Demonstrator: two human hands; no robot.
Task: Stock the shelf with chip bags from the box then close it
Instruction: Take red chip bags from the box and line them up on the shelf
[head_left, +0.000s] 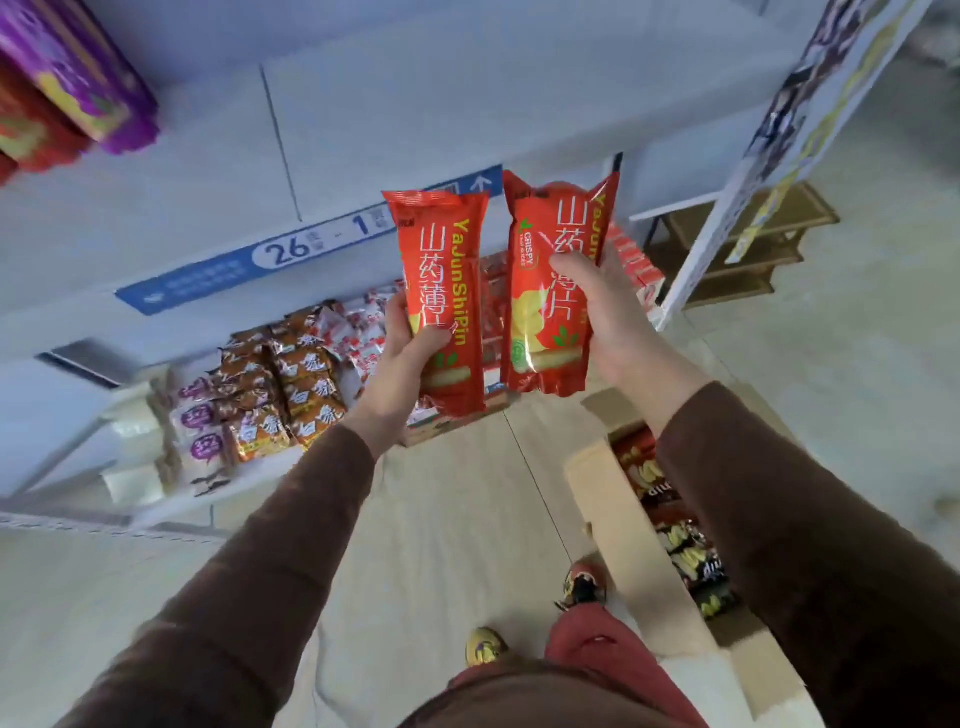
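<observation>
Two brown-sleeved arms reach forward from the lower edge of the view, above a pale floor (457, 499) on which two patterned shoes (581, 587) show. Beside the right arm stands an open cardboard box (618, 525), its flap raised; dark chip bags (675, 540) with yellow print lie inside, partly hidden by the sleeve. Left hand (402, 358): fingers curled round the lower half of a red yam-crisp bag (447, 291), held upright, thumb across its front. Right hand (597, 312): grips a second red yam-crisp bag (550, 280) at mid-height, likewise upright, thumb on the printed face. Both bags are held side by side, just apart, in front of a white shelf edge (218, 249) bearing a blue label strip (291, 249) marked 26. Beyond and below, a lower shelf carries rows of orange-brown snack packets (291, 379) and what appear to be white-and-red packets (363, 338), blurred. Upper left: purple and red packs (72, 78) on a higher shelf.
</observation>
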